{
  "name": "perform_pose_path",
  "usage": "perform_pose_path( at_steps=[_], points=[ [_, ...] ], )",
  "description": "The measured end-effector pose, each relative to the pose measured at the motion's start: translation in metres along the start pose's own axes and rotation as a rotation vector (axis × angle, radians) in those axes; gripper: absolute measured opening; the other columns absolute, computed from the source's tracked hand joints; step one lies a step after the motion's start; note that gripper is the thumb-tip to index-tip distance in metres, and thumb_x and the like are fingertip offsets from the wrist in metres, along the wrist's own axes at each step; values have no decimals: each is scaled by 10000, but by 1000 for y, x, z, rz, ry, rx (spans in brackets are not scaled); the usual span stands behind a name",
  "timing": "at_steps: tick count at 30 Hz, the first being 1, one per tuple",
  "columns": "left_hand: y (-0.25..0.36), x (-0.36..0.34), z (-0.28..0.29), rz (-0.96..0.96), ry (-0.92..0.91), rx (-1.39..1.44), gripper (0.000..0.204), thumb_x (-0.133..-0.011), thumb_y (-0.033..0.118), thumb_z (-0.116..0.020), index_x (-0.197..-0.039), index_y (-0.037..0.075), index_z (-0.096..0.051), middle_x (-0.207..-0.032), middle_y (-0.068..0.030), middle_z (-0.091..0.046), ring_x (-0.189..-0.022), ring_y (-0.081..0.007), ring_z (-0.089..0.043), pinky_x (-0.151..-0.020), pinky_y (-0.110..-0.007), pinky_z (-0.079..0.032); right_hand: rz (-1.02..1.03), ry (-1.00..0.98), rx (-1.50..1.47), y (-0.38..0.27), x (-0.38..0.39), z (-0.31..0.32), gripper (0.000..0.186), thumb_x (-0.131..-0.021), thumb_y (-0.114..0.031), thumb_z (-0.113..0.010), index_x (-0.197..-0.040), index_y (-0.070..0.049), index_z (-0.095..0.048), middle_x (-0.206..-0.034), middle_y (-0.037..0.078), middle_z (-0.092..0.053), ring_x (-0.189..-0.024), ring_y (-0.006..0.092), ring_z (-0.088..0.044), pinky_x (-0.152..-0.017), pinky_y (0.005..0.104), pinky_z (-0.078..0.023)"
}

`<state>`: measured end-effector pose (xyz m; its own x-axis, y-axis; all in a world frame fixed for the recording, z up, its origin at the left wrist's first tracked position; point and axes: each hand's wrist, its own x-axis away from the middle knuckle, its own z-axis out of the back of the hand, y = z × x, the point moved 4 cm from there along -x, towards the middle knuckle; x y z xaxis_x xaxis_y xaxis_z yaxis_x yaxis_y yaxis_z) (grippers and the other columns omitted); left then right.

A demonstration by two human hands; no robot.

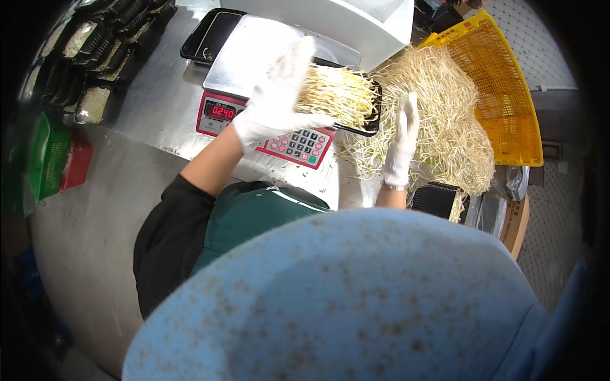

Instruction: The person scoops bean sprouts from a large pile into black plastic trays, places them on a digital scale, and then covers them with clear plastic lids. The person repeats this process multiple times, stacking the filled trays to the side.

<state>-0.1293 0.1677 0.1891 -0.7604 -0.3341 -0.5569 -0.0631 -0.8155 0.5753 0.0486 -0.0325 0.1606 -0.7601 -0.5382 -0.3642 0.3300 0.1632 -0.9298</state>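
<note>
My left hand (270,105), in a white glove, wraps round the left end of a black tray (372,131) heaped with bean sprouts (340,95). Its thumb lies along the near side and the other fingers reach to the far side. The tray is over the right part of a red scale (295,147) with a silver plate (244,54); whether it rests there I cannot tell. My right hand (403,143), also gloved in white, is just right of the tray with its fingers stretched out, against the big loose pile of sprouts (445,108). It holds nothing visible.
A yellow crate (508,101) lies behind the pile. Stacked black trays (95,51) stand at far left, above green (47,159) and red baskets (77,164). Another black tray (216,32) is beyond the scale, near a white box (375,25). Black trays (435,200) sit near my right wrist.
</note>
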Motion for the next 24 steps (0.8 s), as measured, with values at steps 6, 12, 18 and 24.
perform_pose_path(
  at_steps=[6, 12, 18, 24],
  points=[
    [8, -41, -34, -19, -407, -301, 965, -669, 493, -730, -1436, 72, -322, -1398, -165, -436, -1242, -375, -443, -1042, -512, -308, 243, -476, 940, -41, -32, -93, 717, -834, -377, -680, -1386, -8, -409, -1155, 208, -571, -1051, 346, -578, -932, 416, -446],
    [-2, -54, -41, 77, -630, -215, 871, -685, 488, -731, -1375, 75, -396, -1286, -142, -519, -1160, -336, -490, -998, -529, -358, 307, -512, 1151, -10, -45, -100, 502, -847, -419, -617, -1097, 15, -585, -752, 170, -631, -691, 337, -635, -601, 402, -510],
    [-16, -51, -20, -72, -555, -75, 949, -691, 553, -728, -1405, 36, -377, -1369, -195, -464, -1259, -374, -421, -1063, -486, -295, 443, -619, 1128, -54, -46, -99, 545, -828, -397, -642, -1164, 26, -568, -879, 134, -633, -828, 316, -616, -756, 417, -478],
    [-27, -39, -6, -21, -507, -219, 1047, -706, 664, -635, -1395, -66, -336, -1301, -170, -488, -1174, -352, -476, -997, -550, -354, 493, -608, 688, -42, -147, -120, 493, -838, -360, -671, -1202, -40, -578, -865, 129, -658, -801, 316, -643, -719, 376, -511]
  ],
)
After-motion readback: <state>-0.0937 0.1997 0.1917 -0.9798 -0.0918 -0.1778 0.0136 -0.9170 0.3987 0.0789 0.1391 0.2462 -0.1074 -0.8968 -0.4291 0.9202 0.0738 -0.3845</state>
